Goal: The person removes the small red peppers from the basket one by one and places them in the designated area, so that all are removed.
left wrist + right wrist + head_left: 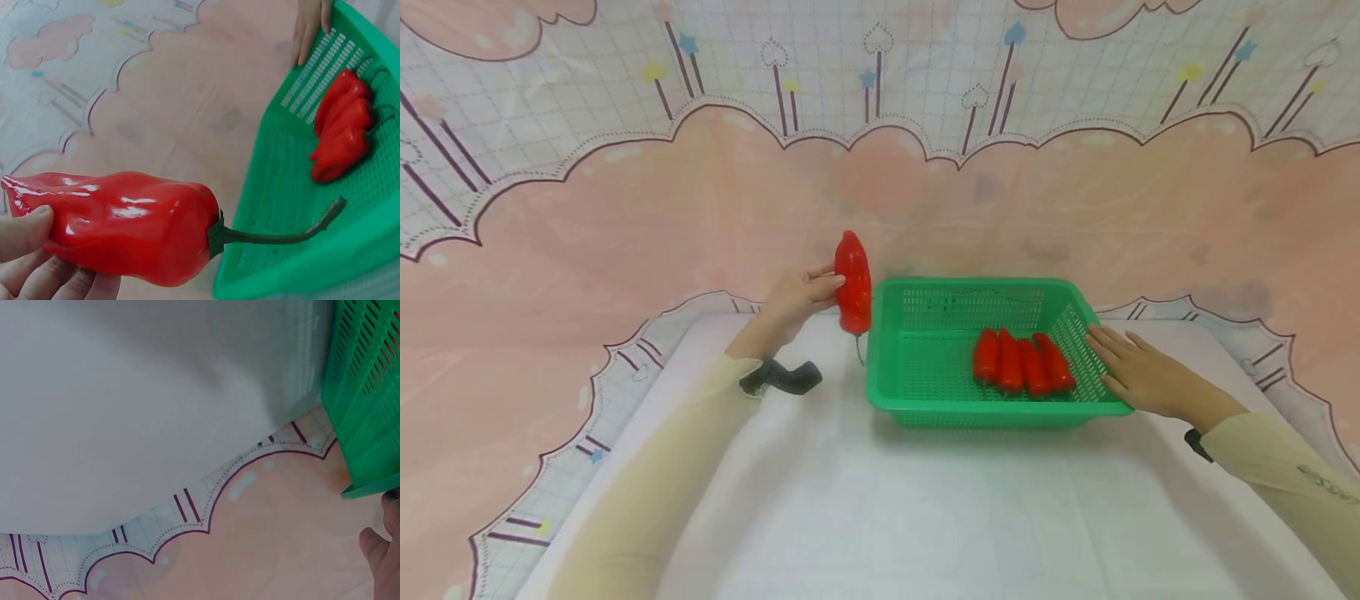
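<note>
Left hand [793,302] pinches a red pepper [854,292]; right hand [1142,373], fingers extended, touches the green plastic basket [1000,407] at three o'clock.

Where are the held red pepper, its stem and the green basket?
Held red pepper [134,226], left wrist view: its glossy body.
Pepper stem [265,239], left wrist view: along its middle.
Green basket [1000,407], head view: its near rim.

Red peppers [1032,367], tot. 5: 4 in 1 grn bskt [1000,407], 1 out. Sleeves [662,467]: 2.

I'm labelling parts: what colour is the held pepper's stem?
Dark green; the stem shows best in the left wrist view.
</note>
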Tool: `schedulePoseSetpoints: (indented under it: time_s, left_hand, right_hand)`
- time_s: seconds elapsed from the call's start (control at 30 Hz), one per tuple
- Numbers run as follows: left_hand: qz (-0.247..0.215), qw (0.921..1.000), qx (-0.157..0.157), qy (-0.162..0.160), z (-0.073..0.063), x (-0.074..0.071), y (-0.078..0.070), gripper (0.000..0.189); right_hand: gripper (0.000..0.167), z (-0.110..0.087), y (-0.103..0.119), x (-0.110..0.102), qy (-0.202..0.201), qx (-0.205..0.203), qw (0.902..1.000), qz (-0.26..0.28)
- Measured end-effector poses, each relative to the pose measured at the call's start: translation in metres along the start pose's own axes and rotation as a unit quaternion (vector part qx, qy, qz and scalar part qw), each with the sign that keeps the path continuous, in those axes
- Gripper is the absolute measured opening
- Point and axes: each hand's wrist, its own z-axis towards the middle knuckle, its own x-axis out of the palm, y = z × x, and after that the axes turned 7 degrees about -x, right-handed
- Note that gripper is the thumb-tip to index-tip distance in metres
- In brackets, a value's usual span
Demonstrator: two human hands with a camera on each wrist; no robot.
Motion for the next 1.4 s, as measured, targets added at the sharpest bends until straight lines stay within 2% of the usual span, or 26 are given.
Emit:
schedulePoseSetpoints:
  time_s: [0.23,0.47,0.73,0.93,1.07,1.3,1.4]
  left_hand:
    - [0.014,0.999,-0.033,-0.025,-0.002,-0.024,0.016,0.056]
    - [0.014,0.9983,-0.053,-0.018,0.001,-0.039,0.036,0.06]
    - [0.005,0.9975,-0.071,0.002,0.002,-0.041,0.052,0.052]
    - [0.008,0.9956,-0.094,-0.003,0.019,-0.045,0.08,0.055]
    - [-0.001,0.9953,-0.096,-0.007,0.03,-0.046,0.098,0.054]
    - [0.018,0.9943,-0.105,0.001,0.039,-0.044,0.112,0.055]
    - [0.016,0.9923,-0.123,-0.003,0.044,-0.042,0.116,0.055]
  right_hand:
    - [0.058,-0.001,0.0,0.002,-0.006,0.003,1.0,0.004]
    - [0.06,0.001,0.0,0.0,0.006,0.014,0.9998,0.013]
    - [0.059,0.0,0.001,0.002,-0.005,0.015,0.9998,0.013]
    - [0.058,0.0,0.001,0.003,-0.011,0.013,0.9997,0.015]
    - [0.058,0.0,0.001,0.004,-0.016,0.01,0.9998,0.008]
    - [0.059,0.0,0.002,0.002,-0.009,0.015,0.9998,0.012]
    - [0.059,0.0,0.002,0.001,-0.004,0.017,0.9997,0.015]
